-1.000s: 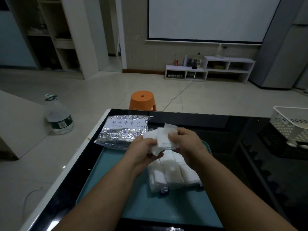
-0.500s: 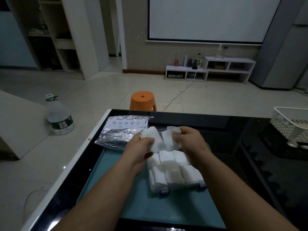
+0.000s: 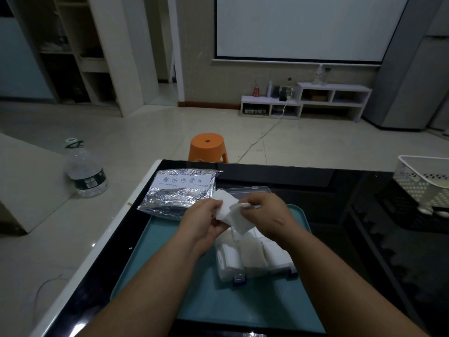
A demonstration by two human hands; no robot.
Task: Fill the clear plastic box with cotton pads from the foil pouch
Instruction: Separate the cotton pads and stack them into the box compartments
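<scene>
left hand: centre of frame, fingers curled, pinching loose cotton pads from the left.
right hand: just right of it, thumb and fingers pinching the same pads.
clear plastic box: below the hands, on teal tray, packed with white pads, lid open behind.
foil pouch: left of centre, lying flat over the tray's far left corner.
orange stool: upper centre, beyond the table.
white basket: right edge.

looks like a home living room: projector screen, low TV shelf, tiled floor, orange stool.
</scene>
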